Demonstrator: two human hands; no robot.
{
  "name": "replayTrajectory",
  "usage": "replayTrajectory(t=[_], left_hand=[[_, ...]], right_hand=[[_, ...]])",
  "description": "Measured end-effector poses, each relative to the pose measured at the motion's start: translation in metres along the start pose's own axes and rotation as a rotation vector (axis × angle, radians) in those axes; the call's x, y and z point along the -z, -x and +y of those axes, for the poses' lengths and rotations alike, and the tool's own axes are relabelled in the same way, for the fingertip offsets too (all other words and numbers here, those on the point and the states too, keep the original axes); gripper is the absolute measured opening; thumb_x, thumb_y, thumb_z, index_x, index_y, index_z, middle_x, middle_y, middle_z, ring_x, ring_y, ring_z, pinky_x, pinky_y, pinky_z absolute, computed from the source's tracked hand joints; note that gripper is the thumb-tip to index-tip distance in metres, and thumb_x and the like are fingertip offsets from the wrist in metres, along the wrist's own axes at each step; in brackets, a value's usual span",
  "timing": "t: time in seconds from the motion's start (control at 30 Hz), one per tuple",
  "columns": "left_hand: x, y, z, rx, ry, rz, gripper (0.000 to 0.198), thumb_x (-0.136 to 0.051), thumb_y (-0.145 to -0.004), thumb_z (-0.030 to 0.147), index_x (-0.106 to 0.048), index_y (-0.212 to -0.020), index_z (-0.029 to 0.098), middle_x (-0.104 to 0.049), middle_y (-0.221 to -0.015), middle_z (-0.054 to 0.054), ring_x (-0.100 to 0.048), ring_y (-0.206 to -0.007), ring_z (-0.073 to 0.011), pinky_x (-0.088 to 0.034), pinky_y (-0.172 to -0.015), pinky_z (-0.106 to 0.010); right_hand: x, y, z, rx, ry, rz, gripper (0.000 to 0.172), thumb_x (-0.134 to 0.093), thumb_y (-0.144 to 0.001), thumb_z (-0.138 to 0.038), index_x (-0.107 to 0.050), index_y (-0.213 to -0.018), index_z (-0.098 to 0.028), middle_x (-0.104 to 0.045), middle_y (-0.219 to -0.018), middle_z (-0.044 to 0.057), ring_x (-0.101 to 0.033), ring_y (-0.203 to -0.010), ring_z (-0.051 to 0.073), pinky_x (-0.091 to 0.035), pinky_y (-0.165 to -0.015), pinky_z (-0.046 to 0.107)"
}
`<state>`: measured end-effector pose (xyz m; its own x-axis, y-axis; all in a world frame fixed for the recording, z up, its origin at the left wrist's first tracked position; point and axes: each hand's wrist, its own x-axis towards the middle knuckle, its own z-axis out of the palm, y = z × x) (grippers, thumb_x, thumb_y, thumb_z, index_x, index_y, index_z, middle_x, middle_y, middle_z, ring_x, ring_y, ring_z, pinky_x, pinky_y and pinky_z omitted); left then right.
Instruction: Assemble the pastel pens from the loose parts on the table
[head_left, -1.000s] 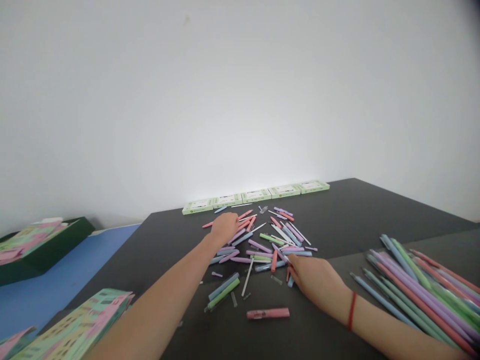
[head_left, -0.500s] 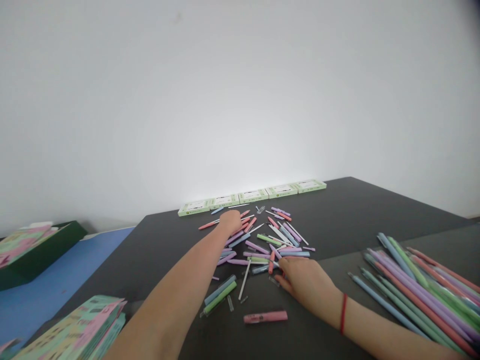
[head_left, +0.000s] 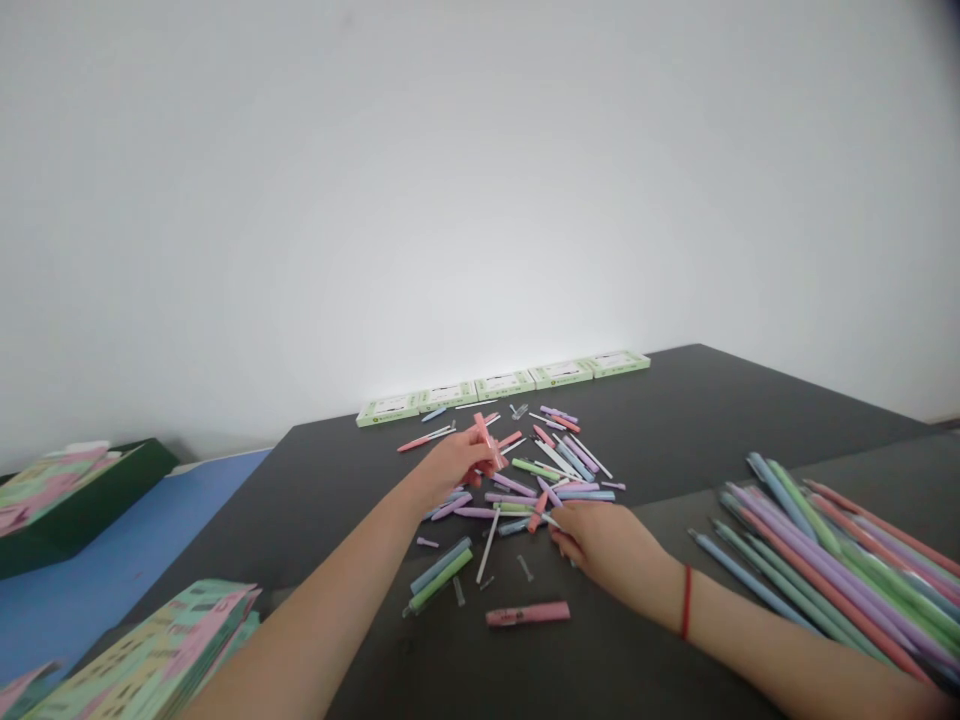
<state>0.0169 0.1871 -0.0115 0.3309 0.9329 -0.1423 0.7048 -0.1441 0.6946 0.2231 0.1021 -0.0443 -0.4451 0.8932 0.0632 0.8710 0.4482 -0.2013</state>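
Note:
My left hand (head_left: 446,468) is over the far side of a scattered heap of pen parts, its fingers closed on a coral-pink pen barrel (head_left: 486,436) raised a little above the others. Lower and to the right, my right hand (head_left: 604,540) rests at the near edge of the heap with its fingers pinched together. A small whitish end shows by its fingertips, but I cannot make out what it belongs to. Between the hands lie purple, blue, green and pink barrels and white refills. A lone pink barrel with dark print (head_left: 528,614) lies nearest me.
Light green flat boxes (head_left: 499,384) line the table's back edge by the wall. At the right is a bundle of long coloured pens (head_left: 832,580). Printed cards (head_left: 161,650) are stacked at lower left, beside a dark green box (head_left: 142,480) on a blue surface (head_left: 180,535).
My left hand has drawn back slightly towards me from the far parts, bringing up a coral-pink barrel. My right hand has shifted only slightly.

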Motion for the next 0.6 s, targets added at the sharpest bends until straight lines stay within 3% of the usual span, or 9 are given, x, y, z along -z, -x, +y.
replayTrajectory(t=[0.13,0.27,0.37,0.5,0.6], left_hand=[[-0.026,0.054,0.0,-0.064,0.137,0.066,0.017,-0.027,-0.082,0.008,-0.039,-0.076,0.019,-0.053,-0.077,0.0,-0.055,-0.067,-0.011,-0.047,-0.059,-0.022],[-0.044,0.075,-0.007,-0.077,0.098,0.114,0.015,-0.026,-0.075,0.009,-0.029,-0.07,0.023,-0.038,-0.059,0.004,-0.044,-0.053,-0.0127,-0.039,-0.053,-0.024],[-0.05,0.079,-0.008,-0.112,-0.03,0.111,0.011,-0.039,-0.071,0.011,-0.036,-0.068,0.022,-0.042,-0.062,0.004,-0.044,-0.058,-0.0143,-0.031,-0.055,-0.025],[-0.053,0.086,-0.001,-0.157,-0.201,-0.037,0.011,-0.054,-0.068,0.015,-0.052,-0.076,0.022,-0.054,-0.064,0.003,-0.049,-0.057,-0.0154,-0.025,-0.053,-0.025],[-0.054,0.087,0.002,-0.177,-0.308,-0.104,0.009,-0.057,-0.07,0.017,-0.056,-0.077,0.023,-0.06,-0.067,0.001,-0.054,-0.06,-0.0177,-0.025,-0.053,-0.026]], right_hand=[[0.01,0.001,0.006,-0.062,-0.001,0.012,0.018,-0.047,-0.091,-0.024,-0.065,-0.091,-0.022,-0.07,-0.087,0.005,-0.065,-0.08,0.019,-0.037,-0.063,0.025],[0.009,0.001,0.008,-0.122,0.039,-0.002,0.015,-0.054,-0.087,-0.032,-0.063,-0.085,-0.02,-0.07,-0.082,0.005,-0.065,-0.075,0.02,-0.035,-0.06,0.025],[0.005,0.001,0.004,-0.141,0.065,-0.007,0.017,-0.056,-0.085,-0.034,-0.063,-0.086,-0.019,-0.07,-0.08,0.005,-0.065,-0.073,0.021,-0.035,-0.059,0.026],[0.004,0.002,-0.004,-0.131,0.073,0.002,0.017,-0.056,-0.086,-0.032,-0.061,-0.096,-0.019,-0.07,-0.087,0.006,-0.066,-0.08,0.022,-0.039,-0.062,0.026],[0.003,0.001,-0.009,-0.115,0.073,-0.006,0.016,-0.058,-0.084,-0.029,-0.06,-0.097,-0.019,-0.07,-0.09,0.007,-0.066,-0.084,0.022,-0.04,-0.064,0.026]])
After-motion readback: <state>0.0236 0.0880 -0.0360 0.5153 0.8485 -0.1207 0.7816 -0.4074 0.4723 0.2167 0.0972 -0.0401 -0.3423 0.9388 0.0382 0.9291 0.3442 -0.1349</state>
